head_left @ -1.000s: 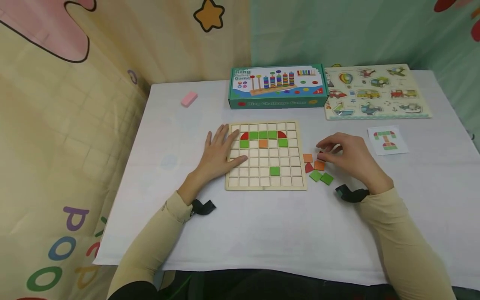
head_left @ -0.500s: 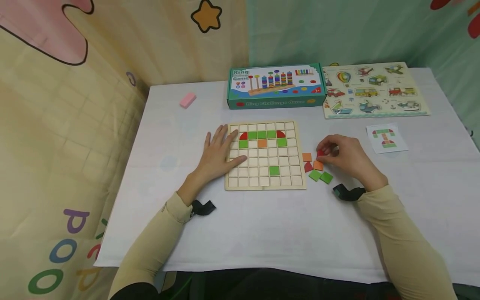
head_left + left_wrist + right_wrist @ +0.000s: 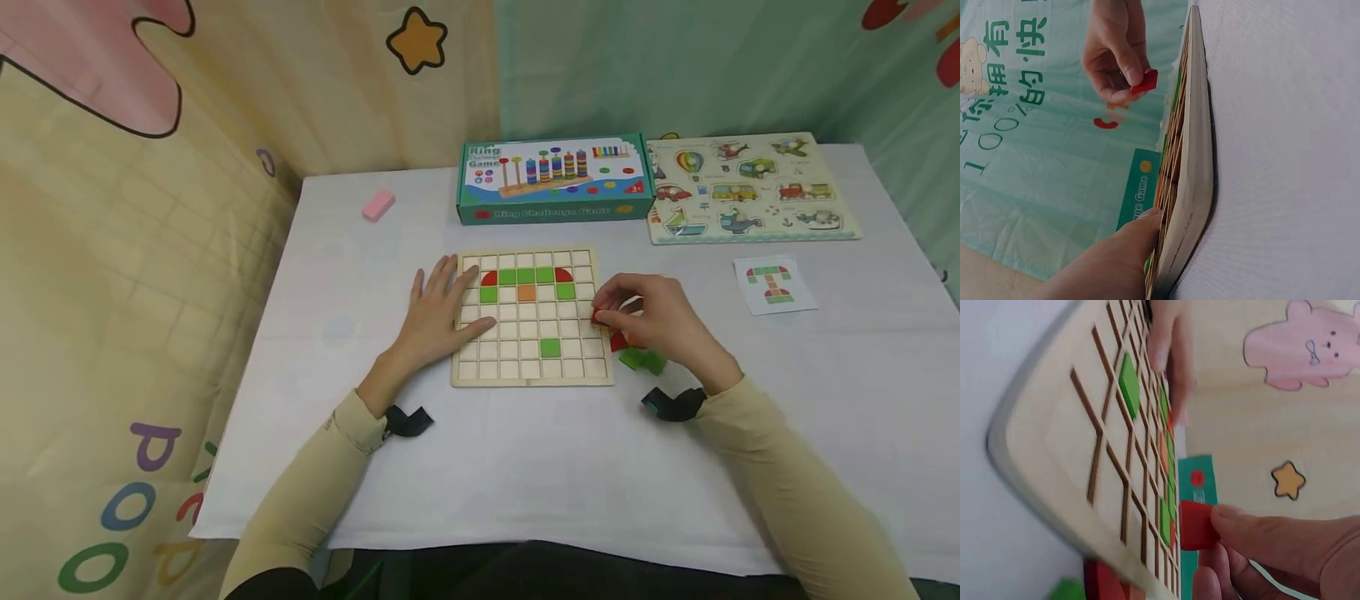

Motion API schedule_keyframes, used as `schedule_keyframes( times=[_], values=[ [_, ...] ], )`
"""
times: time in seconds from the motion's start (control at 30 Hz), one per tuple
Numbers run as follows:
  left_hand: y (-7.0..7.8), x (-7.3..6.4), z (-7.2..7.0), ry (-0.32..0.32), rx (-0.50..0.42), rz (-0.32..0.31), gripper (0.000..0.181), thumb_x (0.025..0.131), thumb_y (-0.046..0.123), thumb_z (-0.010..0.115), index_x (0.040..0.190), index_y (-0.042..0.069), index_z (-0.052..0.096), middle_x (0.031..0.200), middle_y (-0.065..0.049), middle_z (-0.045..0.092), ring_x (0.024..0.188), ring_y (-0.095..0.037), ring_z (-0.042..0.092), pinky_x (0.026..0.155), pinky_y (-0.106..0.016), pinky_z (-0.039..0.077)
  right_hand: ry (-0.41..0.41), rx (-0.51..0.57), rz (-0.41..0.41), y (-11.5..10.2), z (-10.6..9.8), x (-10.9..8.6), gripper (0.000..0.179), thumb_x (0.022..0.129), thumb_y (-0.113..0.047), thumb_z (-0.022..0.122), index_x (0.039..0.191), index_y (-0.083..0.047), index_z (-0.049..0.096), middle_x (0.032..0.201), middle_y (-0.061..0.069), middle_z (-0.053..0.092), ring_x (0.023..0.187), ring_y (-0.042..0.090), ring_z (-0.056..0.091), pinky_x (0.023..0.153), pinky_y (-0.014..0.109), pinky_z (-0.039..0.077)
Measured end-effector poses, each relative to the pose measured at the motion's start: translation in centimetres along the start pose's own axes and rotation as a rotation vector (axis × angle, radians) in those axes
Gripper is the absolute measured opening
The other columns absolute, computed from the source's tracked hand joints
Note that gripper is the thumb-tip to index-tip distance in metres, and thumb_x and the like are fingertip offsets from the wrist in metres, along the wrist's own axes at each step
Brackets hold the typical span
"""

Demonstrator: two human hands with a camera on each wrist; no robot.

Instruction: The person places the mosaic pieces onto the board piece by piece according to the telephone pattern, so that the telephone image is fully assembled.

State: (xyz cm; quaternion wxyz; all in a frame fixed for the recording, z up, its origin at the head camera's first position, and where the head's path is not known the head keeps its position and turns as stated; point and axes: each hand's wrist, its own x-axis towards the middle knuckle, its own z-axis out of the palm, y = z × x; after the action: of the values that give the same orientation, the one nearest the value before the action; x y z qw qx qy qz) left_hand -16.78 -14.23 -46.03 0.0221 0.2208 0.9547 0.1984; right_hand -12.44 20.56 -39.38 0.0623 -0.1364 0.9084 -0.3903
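Red, small and flat, a tile point(image 3: 1199, 524) is pinched between the thumb and fingers of the right hand point(image 3: 660, 317), raised near the right edge of a square, pale wooden grid board point(image 3: 528, 383). Held by a small part of its surface, it might twist or slip from the grip. Just below the grip, loose green square tiles point(image 3: 632, 357), a red tile with an angled top point(image 3: 618, 342) and a partly hidden orange tile point(image 3: 635, 341) lie beside the board; a low sweep of that hand could scatter them. Left of the grip, the left hand point(image 3: 438, 312) rests spread over the board's left side; a push from it could slide the board and jog the seated tiles.

Beyond the grip, on the white-covered tabletop point(image 3: 525, 475), a green cardboard box point(image 3: 555, 215) reads "Ring Challenge Game" and "3+". To the grip's right lies a white card point(image 3: 775, 285) printed with a coloured tile pattern. The left wrist view shows a green curtain point(image 3: 1054, 156) bearing dark green Chinese characters and "100%".
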Motion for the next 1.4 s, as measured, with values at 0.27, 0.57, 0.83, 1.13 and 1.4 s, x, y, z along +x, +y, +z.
schedule_keyframes(
  times=[0.27, 0.57, 0.83, 1.13, 1.4],
  values=[
    [0.3, 0.0, 0.1, 0.006, -0.004, 0.01, 0.09, 0.096, 0.065, 0.061, 0.167, 0.019, 0.031, 0.176, -0.018, 0.016, 0.165, -0.032, 0.005, 0.13, -0.063, -0.004, 0.026, 0.052, -0.023, -1.4, 4.6, 1.8, 0.009, 0.094, -0.009, 0.079, 0.103, -0.006, 0.076, 0.092, 0.008, 0.075, 0.085, 0.022, 0.068, 0.078, 0.035, 0.057],
    [0.2, 0.1, 0.2, -0.003, 0.001, -0.007, 0.09, 0.096, 0.066, 0.061, 0.167, 0.019, 0.031, 0.176, -0.017, 0.014, 0.165, -0.031, 0.003, 0.13, -0.061, -0.005, 0.082, 0.047, -0.116, -1.3, 6.4, 1.7, 0.012, 0.092, -0.008, 0.082, 0.102, -0.006, 0.076, 0.091, 0.005, 0.075, 0.079, 0.018, 0.069, 0.073, 0.031, 0.056],
    [0.3, 0.0, 0.1, 0.002, -0.002, -0.004, 0.09, 0.095, 0.065, 0.061, 0.167, 0.018, 0.032, 0.176, -0.018, 0.015, 0.165, -0.032, 0.004, 0.13, -0.062, -0.005, -0.005, -0.036, -0.201, -1.3, 6.2, 1.3, 0.015, 0.091, -0.005, 0.082, 0.106, -0.007, 0.078, 0.1, 0.004, 0.077, 0.088, 0.017, 0.07, 0.082, 0.038, 0.059],
    [0.4, 0.1, 0.0, -0.003, 0.001, 0.004, 0.09, 0.096, 0.066, 0.061, 0.167, 0.018, 0.032, 0.176, -0.017, 0.016, 0.165, -0.031, 0.005, 0.13, -0.062, -0.004, -0.013, -0.044, -0.087, 0.4, 1.3, 0.7, 0.018, 0.094, -0.005, 0.078, 0.112, -0.004, 0.077, 0.106, 0.01, 0.076, 0.096, 0.027, 0.071, 0.091, 0.051, 0.061],
    [0.2, -0.2, -0.1, 0.002, 0.01, 0.0, 0.09, 0.096, 0.065, 0.06, 0.167, 0.019, 0.031, 0.176, -0.017, 0.016, 0.165, -0.032, 0.006, 0.13, -0.063, -0.003, -0.12, -0.141, 0.042, 2.9, -2.4, 0.3, 0.028, 0.089, -0.016, 0.086, 0.112, -0.004, 0.077, 0.101, 0.011, 0.074, 0.096, 0.026, 0.065, 0.091, 0.049, 0.059]
  ],
)
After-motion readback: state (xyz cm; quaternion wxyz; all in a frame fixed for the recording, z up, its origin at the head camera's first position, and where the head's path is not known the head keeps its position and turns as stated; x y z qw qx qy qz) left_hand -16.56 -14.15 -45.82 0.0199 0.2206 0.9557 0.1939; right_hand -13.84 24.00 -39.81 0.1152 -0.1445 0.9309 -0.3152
